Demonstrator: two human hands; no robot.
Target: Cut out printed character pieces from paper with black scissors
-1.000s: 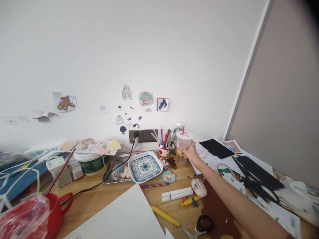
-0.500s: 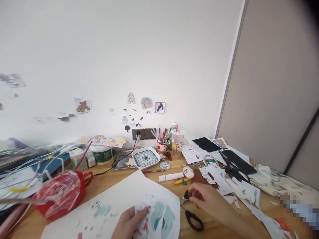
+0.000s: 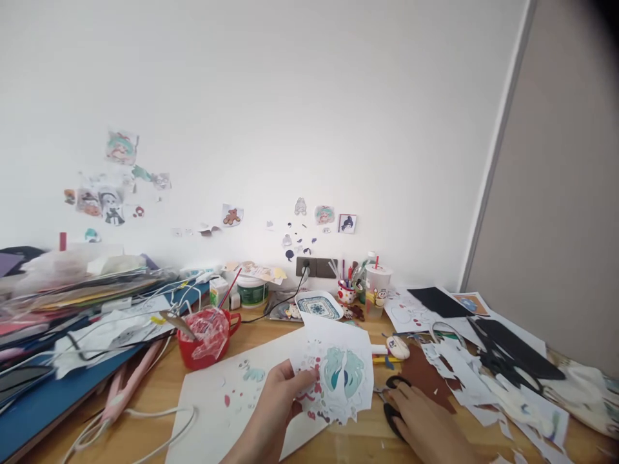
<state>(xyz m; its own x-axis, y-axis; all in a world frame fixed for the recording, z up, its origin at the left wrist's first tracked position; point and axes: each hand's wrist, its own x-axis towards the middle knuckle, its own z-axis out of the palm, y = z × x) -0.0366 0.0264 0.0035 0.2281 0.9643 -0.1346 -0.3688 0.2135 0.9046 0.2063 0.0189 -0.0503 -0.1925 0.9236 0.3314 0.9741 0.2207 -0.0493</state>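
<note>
My left hand pinches the left edge of a printed paper sheet with a teal and red cartoon figure, holding it lifted above the large white sheet on the wooden desk. My right hand rests on the black-handled scissors lying on the desk just right of the paper. The fingers curl over the handles; whether they are lifted I cannot tell.
A red mug wrapped in plastic stands left of centre. Behind are a patterned dish, a pen cup and a drink cup with a straw. Paper scraps cover the right side; stacked folders the left.
The view has pulled back and turned left. My left hand has lifted the printed sheet higher. My right hand, earlier at the drink cup, now lies on the scissors.
</note>
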